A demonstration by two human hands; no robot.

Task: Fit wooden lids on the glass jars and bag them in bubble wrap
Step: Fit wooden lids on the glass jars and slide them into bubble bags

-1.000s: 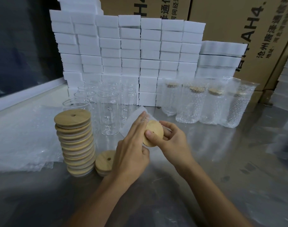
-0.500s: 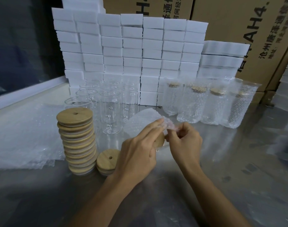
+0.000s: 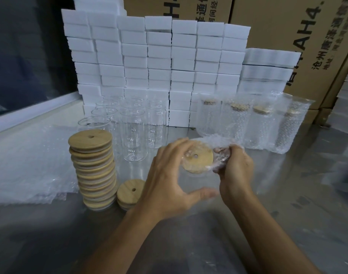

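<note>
Head view looks down on a dull metal table. Both hands hold a lidded jar lying on its side above it, round wooden lid with a small hole facing us, crinkled bubble wrap around the glass. The left hand curls its fingers loosely at the lid's rim, thumb spread below; the right hand grips the wrap. A tall lid stack stands left, bare jars behind, wrapped jars right; bare tabletop lies nearest us.
</note>
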